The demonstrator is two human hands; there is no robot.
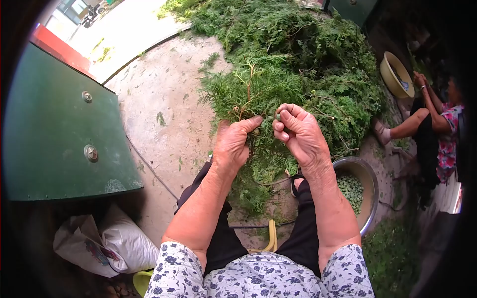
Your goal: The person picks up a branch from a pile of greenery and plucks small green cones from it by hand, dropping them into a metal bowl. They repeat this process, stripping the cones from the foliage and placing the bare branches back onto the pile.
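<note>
My left hand [231, 144] is closed around the stem of a leafy evergreen branch [250, 87], whose brown stalk and feathery green sprays point away from me. Close beside it, my right hand [302, 136] is pinched, with a small green cone [278, 117] partly showing at the thumb and fingertips. Below my right forearm stands a metal basin [372, 179] holding many small pale-green cones [352, 192]. Part of that basin is hidden by the forearm.
A large heap of cut evergreen branches [338, 64] covers the floor ahead. At right sits another person [439, 119] near a yellowish basin [387, 67]. A green metal door [59, 124] stands at left, above white sacks [126, 238]. A cable [151, 169] crosses the floor.
</note>
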